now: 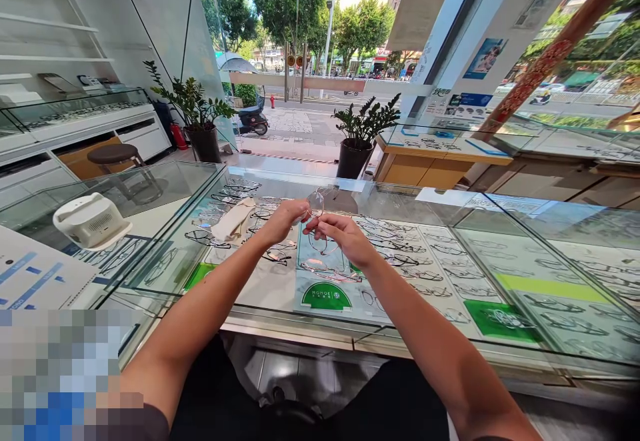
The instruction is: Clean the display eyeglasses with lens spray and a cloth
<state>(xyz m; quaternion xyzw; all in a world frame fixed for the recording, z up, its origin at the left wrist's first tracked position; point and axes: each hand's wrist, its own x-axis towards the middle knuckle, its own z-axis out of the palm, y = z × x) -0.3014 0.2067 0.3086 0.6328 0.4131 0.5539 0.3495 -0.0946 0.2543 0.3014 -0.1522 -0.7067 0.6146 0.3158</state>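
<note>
Both of my hands hold one pair of thin-framed eyeglasses [317, 202] above the glass display counter. My left hand [290, 219] pinches the frame near its upper lens. Lower and to the right, my right hand [345, 234] has its fingers closed on the same glasses. Below the hands, a green round sign [327, 296] and a pair of glasses with reddish parts [330, 272] show in the counter. To the left of my left hand lies a crumpled beige cloth [234, 219] among several frames.
The glass counter [240, 314] holds rows of glasses on both sides. A white device [91, 221] stands at the left, near a printed sheet [37, 271]. Potted plants [356, 154], a stool [113, 154] and a window are beyond.
</note>
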